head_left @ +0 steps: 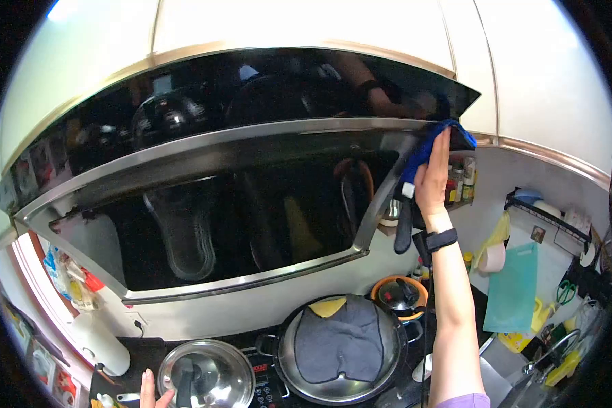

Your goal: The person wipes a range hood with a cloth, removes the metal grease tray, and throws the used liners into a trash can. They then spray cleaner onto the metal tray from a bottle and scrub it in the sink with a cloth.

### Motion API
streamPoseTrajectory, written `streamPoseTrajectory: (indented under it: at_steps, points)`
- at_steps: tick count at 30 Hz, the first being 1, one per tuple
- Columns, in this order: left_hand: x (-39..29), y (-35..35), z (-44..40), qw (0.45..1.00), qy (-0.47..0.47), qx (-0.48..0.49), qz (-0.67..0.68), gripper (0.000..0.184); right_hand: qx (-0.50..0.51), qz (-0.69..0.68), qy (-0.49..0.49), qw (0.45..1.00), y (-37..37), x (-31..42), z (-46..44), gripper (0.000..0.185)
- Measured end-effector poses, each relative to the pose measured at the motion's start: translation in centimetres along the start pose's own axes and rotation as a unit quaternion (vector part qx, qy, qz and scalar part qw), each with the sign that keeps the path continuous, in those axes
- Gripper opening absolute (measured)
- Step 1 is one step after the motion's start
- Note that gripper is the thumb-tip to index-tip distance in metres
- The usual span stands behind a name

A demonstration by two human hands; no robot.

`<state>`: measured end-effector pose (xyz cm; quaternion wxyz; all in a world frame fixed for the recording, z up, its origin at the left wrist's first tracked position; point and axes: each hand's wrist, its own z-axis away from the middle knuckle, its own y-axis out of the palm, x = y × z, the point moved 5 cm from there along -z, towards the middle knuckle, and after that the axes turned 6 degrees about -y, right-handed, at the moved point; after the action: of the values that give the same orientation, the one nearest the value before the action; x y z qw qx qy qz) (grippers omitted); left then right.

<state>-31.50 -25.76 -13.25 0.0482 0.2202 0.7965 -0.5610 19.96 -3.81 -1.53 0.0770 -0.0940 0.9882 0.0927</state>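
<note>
My right hand (434, 178) is raised at the right end of the range hood (251, 126). Its fingers are stretched upward and hold a blue cloth (415, 162) against the hood's side edge; part of the cloth hangs below the palm. A black band with a cable circles that wrist. Low in the view, my left hand (153, 392) shows only some fingers, which are apart with nothing visible in them. It is beside a pan with a shiny lid (217, 381), and whether it touches the lid I cannot tell.
A dark grey cloth (340, 340) lies over a large lidded pan on the stove. Behind it stands an orange pot (421, 299) with a glass lid. A white bottle-shaped container (105, 343) is at left. On the right are spice bottles (468, 178), a teal board (512, 289) and a sink.
</note>
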Motion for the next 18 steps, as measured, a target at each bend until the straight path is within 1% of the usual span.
streamPoseTrajectory:
  at_steps: [1,3,4,6,7,10,12,14,16,18]
  points:
    - [-0.7,0.3,-0.4,1.000,-0.001,0.008,-0.005,0.053,-0.003,0.002,0.001,1.000,0.1,-0.5,-0.7,0.069]
    - [-1.8,0.8,-1.2,1.000,0.002,0.020,-0.018,0.054,-0.078,-0.030,-0.024,0.996,-0.7,-0.4,-2.5,0.068]
    - [-2.1,1.2,-1.5,0.999,0.005,0.022,-0.023,0.054,-0.112,-0.038,-0.021,0.993,-0.9,-0.5,-3.7,0.068]
    - [-2.7,1.8,-2.0,0.999,0.015,0.018,-0.029,0.054,-0.167,-0.025,-0.032,0.985,-1.9,-0.2,-6.3,0.067]
    - [-2.9,2.1,-2.3,0.999,0.021,0.016,-0.034,0.055,-0.178,-0.042,-0.020,0.983,-2.0,-0.3,-6.7,0.068]
    - [-3.6,2.7,-3.0,0.999,0.017,0.024,-0.028,0.056,-0.193,-0.044,-0.040,0.979,-0.5,-0.4,-5.5,0.068]
    - [-4.0,3.1,-3.5,1.000,0.008,0.020,-0.017,0.055,-0.198,-0.061,-0.056,0.977,0.1,0.9,-5.4,0.067]
    - [-4.5,3.3,-3.9,0.999,0.026,0.026,-0.029,0.054,-0.196,-0.069,-0.063,0.976,0.3,3.2,-6.0,0.066]
    - [-5.2,3.6,-4.5,0.999,0.031,0.030,-0.028,0.054,-0.158,-0.080,-0.156,0.972,1.0,6.3,-6.9,0.063]
    - [-5.6,3.8,-5.0,0.999,0.033,0.036,-0.016,0.054,-0.119,-0.094,-0.181,0.972,1.0,7.8,-7.5,0.062]
